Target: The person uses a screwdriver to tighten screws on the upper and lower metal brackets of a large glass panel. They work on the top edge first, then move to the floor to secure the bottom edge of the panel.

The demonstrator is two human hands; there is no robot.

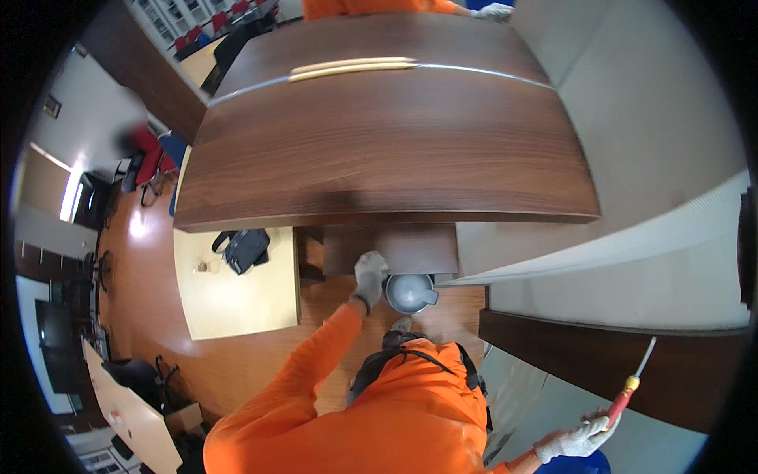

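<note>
My right hand [580, 440], in a pale glove, is held out at the lower right. It is closed round the red and yellow handle of a screwdriver [622, 401], whose shaft points up and away. My left hand [369, 276], gloved too, is in front of a lower brown panel [391, 246] beneath a dark wooden desktop [387, 150]. Its fingers look curled at the panel's front edge; what they hold, if anything, is hidden. Just right of that hand, a grey bucket [409, 292] stands on the floor, partly under the panel.
A pale wooden stick [351, 71] lies along the desktop's far silver strip; beyond it seems to be a mirror. On the left, a light table [237, 304] carries a black bag [246, 250]. A pale wall [647, 103] rises on the right. A blue container [580, 464] is below my right hand.
</note>
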